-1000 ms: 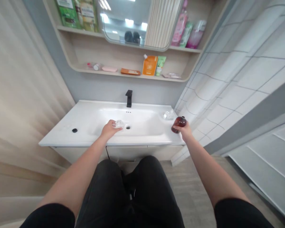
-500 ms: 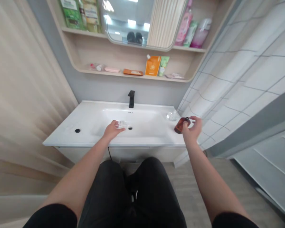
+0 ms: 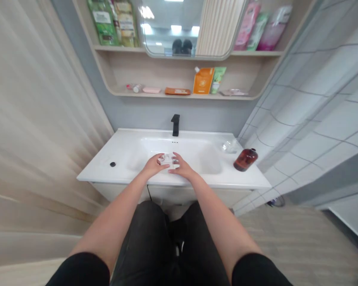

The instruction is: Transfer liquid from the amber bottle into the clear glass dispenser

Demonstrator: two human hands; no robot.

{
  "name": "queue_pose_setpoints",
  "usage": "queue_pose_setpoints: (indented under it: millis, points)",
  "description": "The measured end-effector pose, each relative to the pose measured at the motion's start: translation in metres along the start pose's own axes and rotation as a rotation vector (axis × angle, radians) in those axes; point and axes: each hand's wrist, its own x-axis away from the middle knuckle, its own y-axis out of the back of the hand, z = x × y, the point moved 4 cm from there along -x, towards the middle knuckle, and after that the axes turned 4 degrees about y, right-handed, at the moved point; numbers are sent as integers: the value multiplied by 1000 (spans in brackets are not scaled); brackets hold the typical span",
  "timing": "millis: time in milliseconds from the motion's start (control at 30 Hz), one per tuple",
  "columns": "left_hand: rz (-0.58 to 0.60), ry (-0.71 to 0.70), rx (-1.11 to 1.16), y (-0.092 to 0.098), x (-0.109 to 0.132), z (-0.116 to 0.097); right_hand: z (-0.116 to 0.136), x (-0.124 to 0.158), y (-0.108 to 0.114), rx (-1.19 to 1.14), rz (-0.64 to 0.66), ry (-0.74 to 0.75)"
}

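Over the front of the white sink basin [image 3: 197, 163], a small clear container [image 3: 166, 159] sits between my two hands. My left hand [image 3: 152, 166] grips its left side, thumb in front and fingers behind. On the opposite side, the fingers and thumb of my right hand [image 3: 183, 167] close around the right edge. Its exact kind is hard to make out. A brown bottle [image 3: 246, 159] without a cap stands on the counter to the right, away from both hands. On the left of the counter lies a small black cap-like piece [image 3: 112, 164].
A black faucet [image 3: 175, 125] rises behind the basin. Clear crumpled-looking plastic [image 3: 229, 146] lies at the counter's back right. Above, a shelf [image 3: 155, 94] holds an orange pouch [image 3: 203, 81], a green tube [image 3: 218, 80] and small packs. Curtains hang on both sides.
My right hand has let go of the brown bottle, leaving it on the counter, and moved left to the clear container. My left hand still holds the container. The view has shifted slightly.
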Motion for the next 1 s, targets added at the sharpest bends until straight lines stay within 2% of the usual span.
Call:
queue_pose_setpoints:
  millis: [167,300,400,467,500,567,667,767,833,867,933,1000]
  points:
    - [86,-44,-6,-4,1,-4,1,3,-1,56,-16,60]
    - [102,-83,-132,-11,9,-13,3,2,3,41,-47,59]
    - [72,-151,-197,-13,17,-25,0,1,9,20,-150,-10]
    - [-6,-160,-199,-1,20,-29,0,2,13,-3,-218,-41]
    - [-62,-153,-206,12,22,-29,-1,2,14,-6,-238,-47]
    - [-204,-120,-261,54,27,-23,0,2,14,18,-255,-48]
    - [-508,37,-426,147,42,-4,-1,1,12,58,-238,-35]
    - [-653,275,-641,236,61,20,-4,-2,11,30,-202,-10]
    - [-574,435,-730,272,68,35,-5,-3,10,17,-173,2]
    - [-509,509,-751,283,70,42,-6,-4,10,17,-159,7]
    - [-383,614,-767,291,71,53,-6,-3,9,19,-143,16]
    - [-308,638,-773,290,69,60,-5,-2,9,21,-147,24]
